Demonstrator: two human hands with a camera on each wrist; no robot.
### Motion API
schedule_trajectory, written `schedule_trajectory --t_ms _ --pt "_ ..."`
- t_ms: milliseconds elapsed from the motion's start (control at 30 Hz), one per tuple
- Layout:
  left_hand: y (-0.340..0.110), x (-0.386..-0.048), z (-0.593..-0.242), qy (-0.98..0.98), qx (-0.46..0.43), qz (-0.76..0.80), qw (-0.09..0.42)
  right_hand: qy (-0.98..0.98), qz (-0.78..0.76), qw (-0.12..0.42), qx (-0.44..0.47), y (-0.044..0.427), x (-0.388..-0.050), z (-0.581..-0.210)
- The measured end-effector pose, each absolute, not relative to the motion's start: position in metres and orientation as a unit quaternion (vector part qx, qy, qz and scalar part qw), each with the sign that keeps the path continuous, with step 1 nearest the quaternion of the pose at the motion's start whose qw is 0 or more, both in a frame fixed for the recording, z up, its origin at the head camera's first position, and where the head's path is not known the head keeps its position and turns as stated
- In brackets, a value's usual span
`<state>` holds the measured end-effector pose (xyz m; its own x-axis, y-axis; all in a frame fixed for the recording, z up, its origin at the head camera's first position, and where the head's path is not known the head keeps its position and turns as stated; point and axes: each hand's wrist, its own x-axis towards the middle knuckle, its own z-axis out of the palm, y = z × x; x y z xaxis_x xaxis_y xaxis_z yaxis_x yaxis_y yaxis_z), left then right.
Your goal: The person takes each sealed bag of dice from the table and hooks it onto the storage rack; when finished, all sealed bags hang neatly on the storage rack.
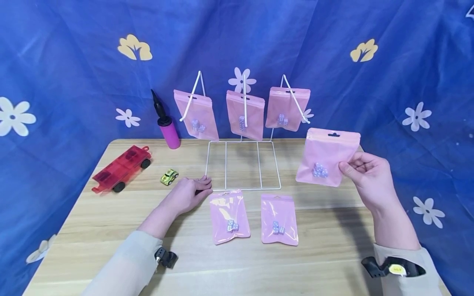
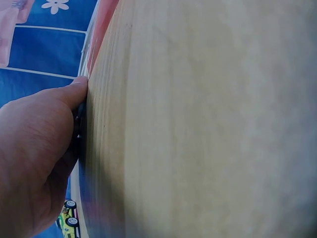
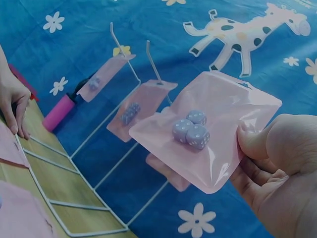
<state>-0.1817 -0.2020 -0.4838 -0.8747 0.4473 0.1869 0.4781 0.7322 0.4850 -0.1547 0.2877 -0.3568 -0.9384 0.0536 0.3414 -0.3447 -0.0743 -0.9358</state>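
My right hand [image 1: 370, 179] pinches the right edge of a pink zip bag [image 1: 327, 144] between thumb and fingers. The bag hangs upright above the table, hang hole at the top, with several pale purple dice [image 3: 193, 130] inside. My left hand [image 1: 190, 193] touches the front left corner of a white wire display rack [image 1: 242, 189], fingers fairly straight. Three similar bags hang on the rack's prongs: a left bag [image 1: 200, 111], a middle bag [image 1: 249, 109] and a right bag [image 1: 275, 102]. Two more, a left bag [image 1: 222, 209] and a right bag [image 1: 286, 209], lie before the rack.
At the left on the wooden table [image 1: 237, 271] are a red toy trailer [image 1: 124, 166] and a small yellow-green toy car [image 1: 169, 176]. Behind them stands a purple and black hand pump [image 1: 170, 133]. A blue patterned cloth [image 1: 296, 37] hangs behind the table.
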Motion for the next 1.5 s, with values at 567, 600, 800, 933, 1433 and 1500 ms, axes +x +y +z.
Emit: schedule_trajectory --t_ms 567,600,800,933,1433,1500 --pt "-0.201 -0.182 -0.483 -0.931 -0.245 -0.267 0.033 -0.673 0.712 0.124 0.159 0.254 -0.184 -0.339" --pt "-0.201 -0.182 -0.483 -0.932 -0.244 -0.268 0.033 -0.672 0.713 0.121 0.158 0.253 -0.186 -0.340" --pt "-0.201 -0.182 -0.483 -0.932 -0.241 -0.268 0.031 -0.679 0.709 0.113 0.154 0.250 -0.192 -0.342" --pt "-0.202 -0.181 -0.482 -0.933 -0.240 -0.268 0.031 -0.682 0.706 0.109 0.157 0.248 -0.196 -0.343" --pt "-0.202 -0.181 -0.487 -0.932 -0.241 -0.269 0.026 -0.704 0.693 0.094 0.125 0.244 -0.217 -0.348" --pt "-0.202 -0.181 -0.487 -0.932 -0.243 -0.268 0.027 -0.705 0.692 0.092 0.123 0.243 -0.221 -0.348"
